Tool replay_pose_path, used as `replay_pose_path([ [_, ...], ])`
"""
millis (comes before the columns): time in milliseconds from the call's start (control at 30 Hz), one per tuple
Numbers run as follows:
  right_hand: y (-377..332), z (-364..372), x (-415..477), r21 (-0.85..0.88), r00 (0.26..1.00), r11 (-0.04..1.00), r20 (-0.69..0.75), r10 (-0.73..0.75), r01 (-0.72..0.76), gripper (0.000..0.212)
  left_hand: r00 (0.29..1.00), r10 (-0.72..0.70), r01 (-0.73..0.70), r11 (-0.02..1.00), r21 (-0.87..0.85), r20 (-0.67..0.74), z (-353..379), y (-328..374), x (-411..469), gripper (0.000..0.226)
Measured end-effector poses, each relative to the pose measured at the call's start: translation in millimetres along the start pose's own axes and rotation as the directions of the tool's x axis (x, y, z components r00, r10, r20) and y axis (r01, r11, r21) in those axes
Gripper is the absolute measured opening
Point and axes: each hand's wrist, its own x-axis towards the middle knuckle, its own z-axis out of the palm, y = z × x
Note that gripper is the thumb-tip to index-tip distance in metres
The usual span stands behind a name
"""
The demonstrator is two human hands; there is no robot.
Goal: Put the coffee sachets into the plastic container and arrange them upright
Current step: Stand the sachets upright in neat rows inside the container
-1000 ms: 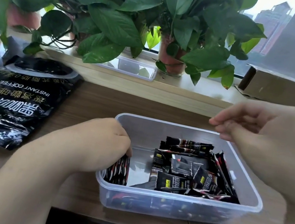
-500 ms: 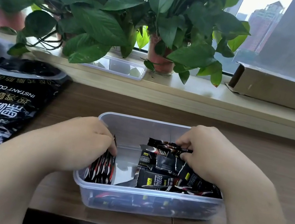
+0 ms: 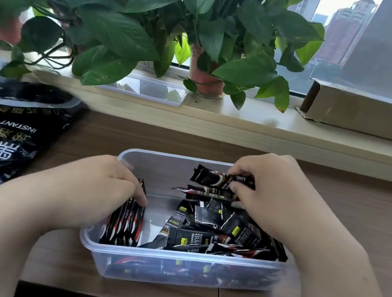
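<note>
— Where does the plastic container (image 3: 180, 263) stand?
— On the table (image 3: 363, 204), close to its front edge. Inside it, a row of sachets (image 3: 124, 219) stands at 9 o'clock against the wall, and the left hand (image 3: 93, 190) grips it. The loose sachets (image 3: 214, 230) lie from the centre to 3 o'clock. The right hand (image 3: 278, 197) holds a single sachet (image 3: 213, 177) above them.
— And around it?
— The coffee bag (image 3: 1, 145) lies at 10 o'clock. The windowsill (image 3: 246, 125) is behind, at 12, with plants (image 3: 133, 19) and a tray (image 3: 153, 89) on it. A cardboard box (image 3: 373, 116) is at 2 o'clock.

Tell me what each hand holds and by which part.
Right hand pinches a coffee sachet by its right end. Left hand grips the upright sachets around their tops.
</note>
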Motion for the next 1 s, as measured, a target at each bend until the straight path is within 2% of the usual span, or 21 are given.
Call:
replay_pose_path([
  [267,6,-7,-5,0.169,0.988,0.986,-0.152,0.021,0.005,0.014,0.999,-0.029,0.029,0.999,-0.032,0.017,-2,-1,-3,0.052],
  [433,8,-10,-14,0.248,0.961,0.968,-0.255,0.103,-0.038,0.012,0.998,-0.056,0.057,0.997,-0.057,0.022,-4,6,-9,0.054],
  [533,4,-10,-19,0.301,0.938,0.952,-0.309,0.157,-0.06,0.014,1.0,-0.01,0.009,0.993,-0.117,-0.009,-5,12,-13,0.051],
  [633,-2,-10,-22,0.378,0.93,0.925,-0.325,0.174,-0.042,0.019,0.994,0.003,-0.017,0.991,-0.134,-0.106,-7,15,-13,0.045],
  [700,-7,-10,-23,0.452,0.926,0.892,-0.324,0.195,-0.03,0.021,0.966,0.0,-0.039,0.989,-0.145,-0.258,-9,16,-13,0.037],
  [833,-15,-9,-26,0.47,0.924,0.882,-0.326,0.201,-0.026,0.015,0.825,0.01,-0.168,0.959,-0.229,-0.565,-6,27,-22,0.012],
  [900,-20,-7,-27,0.509,0.929,0.86,-0.312,0.197,-0.012,0.011,0.802,0.013,-0.236,0.926,-0.296,-0.597,-1,40,-27,0.008],
  [1000,-25,-4,-28,0.537,0.934,0.844,-0.299,0.193,-0.003,0.006,0.861,0.003,-0.283,0.833,-0.475,-0.508,13,54,-27,0.007],
])
